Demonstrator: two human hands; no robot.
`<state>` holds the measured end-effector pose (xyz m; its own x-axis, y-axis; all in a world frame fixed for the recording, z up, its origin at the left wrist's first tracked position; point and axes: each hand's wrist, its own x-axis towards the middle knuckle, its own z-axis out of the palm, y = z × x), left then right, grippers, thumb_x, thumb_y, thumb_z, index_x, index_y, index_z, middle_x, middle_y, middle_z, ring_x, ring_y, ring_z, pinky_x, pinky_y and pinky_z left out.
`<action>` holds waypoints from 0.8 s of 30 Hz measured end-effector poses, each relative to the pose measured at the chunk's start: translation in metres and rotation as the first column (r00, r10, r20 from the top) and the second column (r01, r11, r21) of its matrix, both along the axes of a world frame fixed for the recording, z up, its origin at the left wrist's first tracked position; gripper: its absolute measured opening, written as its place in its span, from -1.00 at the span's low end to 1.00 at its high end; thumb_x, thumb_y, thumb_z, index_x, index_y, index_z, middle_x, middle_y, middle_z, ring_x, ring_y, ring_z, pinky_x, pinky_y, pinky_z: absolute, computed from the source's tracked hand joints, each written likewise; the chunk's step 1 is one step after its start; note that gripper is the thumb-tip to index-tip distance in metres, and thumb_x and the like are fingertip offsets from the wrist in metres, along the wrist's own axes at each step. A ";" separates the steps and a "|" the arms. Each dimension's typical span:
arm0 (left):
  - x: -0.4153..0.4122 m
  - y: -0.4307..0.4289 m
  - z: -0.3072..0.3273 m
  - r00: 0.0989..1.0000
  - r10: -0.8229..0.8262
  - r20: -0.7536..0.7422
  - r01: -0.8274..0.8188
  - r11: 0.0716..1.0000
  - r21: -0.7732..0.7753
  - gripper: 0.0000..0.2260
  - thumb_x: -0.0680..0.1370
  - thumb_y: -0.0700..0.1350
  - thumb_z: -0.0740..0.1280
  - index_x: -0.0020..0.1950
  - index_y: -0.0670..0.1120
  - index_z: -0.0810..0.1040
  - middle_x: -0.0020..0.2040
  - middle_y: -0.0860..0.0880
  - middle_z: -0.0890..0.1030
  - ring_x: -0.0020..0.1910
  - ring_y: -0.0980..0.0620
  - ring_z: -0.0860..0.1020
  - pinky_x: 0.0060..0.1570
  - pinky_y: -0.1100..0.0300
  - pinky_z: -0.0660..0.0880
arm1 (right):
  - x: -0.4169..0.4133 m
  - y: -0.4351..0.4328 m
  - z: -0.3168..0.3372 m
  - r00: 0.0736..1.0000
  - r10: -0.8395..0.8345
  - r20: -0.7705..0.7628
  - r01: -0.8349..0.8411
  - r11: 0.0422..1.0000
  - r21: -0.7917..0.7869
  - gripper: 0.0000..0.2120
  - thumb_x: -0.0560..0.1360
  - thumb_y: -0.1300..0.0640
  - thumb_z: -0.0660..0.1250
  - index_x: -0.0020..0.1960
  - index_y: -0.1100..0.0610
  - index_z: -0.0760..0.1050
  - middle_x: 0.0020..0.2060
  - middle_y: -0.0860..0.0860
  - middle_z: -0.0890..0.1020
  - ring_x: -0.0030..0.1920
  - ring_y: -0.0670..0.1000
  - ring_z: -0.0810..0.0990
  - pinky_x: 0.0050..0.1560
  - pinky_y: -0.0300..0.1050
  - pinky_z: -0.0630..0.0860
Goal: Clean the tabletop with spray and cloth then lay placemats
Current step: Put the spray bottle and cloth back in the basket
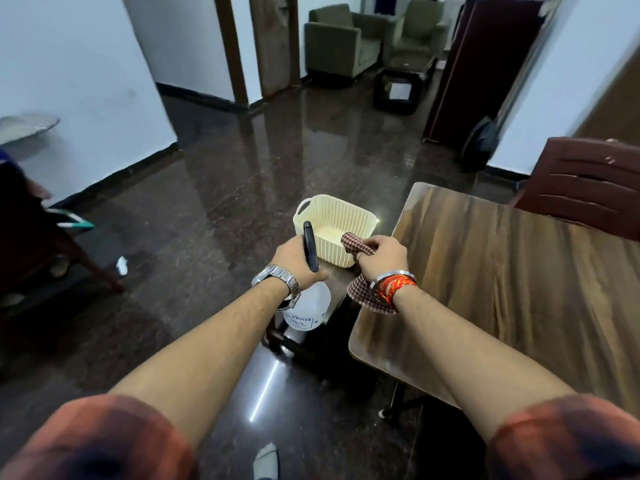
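My left hand (294,258) grips the black handle of a white spray bottle (309,308), holding it above a low dark stool left of the table. My right hand (382,253) is closed on a red-and-white checked cloth (363,292) that hangs down past my wrist, just off the table's left edge. The wooden tabletop (502,282) stretches to the right of both hands. No placemats are in view.
A cream plastic basket (334,216) sits on the low dark stool (332,327) just beyond my hands. A dark wooden chair (585,185) stands at the table's far side. Glossy dark floor lies to the left, with another chair (41,244) at the left edge.
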<state>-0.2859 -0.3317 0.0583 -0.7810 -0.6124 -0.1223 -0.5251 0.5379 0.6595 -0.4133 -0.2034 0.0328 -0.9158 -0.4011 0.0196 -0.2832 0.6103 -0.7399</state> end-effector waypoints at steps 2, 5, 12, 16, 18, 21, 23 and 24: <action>-0.027 -0.040 0.000 0.994 -0.101 0.051 0.102 0.995 -0.019 -0.61 0.32 -0.10 0.59 0.04 -0.14 0.52 -0.03 -0.11 0.66 -0.12 -0.10 0.59 -0.21 0.13 0.43 | -0.016 -0.030 -0.003 0.999 -0.045 0.008 0.045 0.999 0.020 -0.76 0.37 0.18 0.38 0.02 0.05 0.65 -0.03 0.02 0.69 0.01 0.03 0.62 0.05 -0.25 0.46; -0.073 -0.093 0.001 0.971 -0.213 0.106 0.219 0.975 -0.044 -0.57 0.31 -0.09 0.60 0.07 -0.15 0.53 -0.04 -0.12 0.66 -0.10 -0.11 0.60 -0.19 0.10 0.47 | -0.045 -0.070 -0.006 0.992 -0.127 0.018 0.126 0.991 0.036 -0.74 0.37 0.18 0.39 0.04 0.04 0.65 -0.01 0.02 0.69 0.04 0.06 0.62 0.12 -0.16 0.51; -0.170 -0.177 -0.033 0.952 -0.293 0.089 0.296 0.955 -0.030 -0.61 0.30 -0.11 0.60 -0.01 -0.09 0.49 -0.14 -0.01 0.64 -0.14 -0.06 0.60 -0.20 0.17 0.41 | -0.124 -0.137 -0.040 0.965 -0.256 0.054 0.252 0.966 0.062 -0.71 0.37 0.19 0.42 0.09 0.06 0.64 0.05 0.04 0.67 0.08 0.08 0.60 0.18 -0.11 0.50; -0.222 -0.209 -0.062 0.942 -0.324 0.086 0.326 0.945 -0.008 -0.61 0.32 -0.13 0.61 -0.03 -0.04 0.45 -0.07 -0.03 0.68 -0.20 0.01 0.57 -0.18 0.21 0.42 | -0.170 -0.168 -0.072 0.948 -0.301 0.102 0.295 0.953 0.070 -0.70 0.37 0.22 0.40 0.09 0.08 0.64 0.04 0.06 0.68 0.08 0.08 0.61 0.15 -0.21 0.45; -0.245 -0.223 -0.075 0.932 -0.350 0.098 0.351 0.936 0.004 -0.60 0.33 -0.13 0.61 -0.01 -0.04 0.45 0.03 -0.07 0.70 -0.21 0.03 0.53 -0.16 0.21 0.41 | -0.187 -0.181 -0.086 0.939 -0.321 0.126 0.312 0.946 0.085 -0.69 0.38 0.23 0.39 0.11 0.08 0.63 0.07 0.08 0.67 0.10 0.08 0.60 0.16 -0.22 0.44; -0.272 -0.241 -0.094 0.916 -0.379 0.130 0.379 0.925 0.022 -0.59 0.34 -0.13 0.60 0.09 -0.12 0.53 0.05 -0.10 0.70 -0.21 0.04 0.50 -0.16 0.24 0.38 | -0.210 -0.198 -0.104 0.937 -0.317 0.149 0.300 0.946 0.125 -0.70 0.41 0.25 0.37 0.13 0.08 0.63 0.09 0.07 0.66 0.10 0.06 0.60 0.16 -0.25 0.43; -0.292 -0.253 -0.107 0.913 -0.387 0.130 0.385 0.922 0.045 -0.58 0.34 -0.14 0.60 0.13 -0.15 0.54 -0.02 -0.10 0.68 -0.21 0.02 0.51 -0.17 0.24 0.37 | -0.227 -0.212 -0.115 0.933 -0.323 0.156 0.302 0.943 0.143 -0.70 0.41 0.27 0.36 0.12 0.09 0.63 0.09 0.06 0.66 0.11 0.06 0.59 0.15 -0.28 0.40; -0.295 -0.256 -0.108 0.912 -0.392 0.122 0.390 0.920 0.043 -0.58 0.34 -0.15 0.60 0.12 -0.16 0.54 -0.07 -0.10 0.67 -0.20 0.00 0.51 -0.18 0.25 0.36 | -0.231 -0.215 -0.116 0.937 -0.312 0.157 0.292 0.946 0.139 -0.70 0.42 0.28 0.35 0.13 0.10 0.63 0.09 0.06 0.66 0.12 0.05 0.59 0.14 -0.32 0.38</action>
<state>-0.5812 -0.5880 -0.0492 -0.9352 -0.2578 -0.2429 -0.3539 0.7062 0.6132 -0.6446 -0.4186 -0.0831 -0.9790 -0.0955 -0.1803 0.0548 0.7280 -0.6833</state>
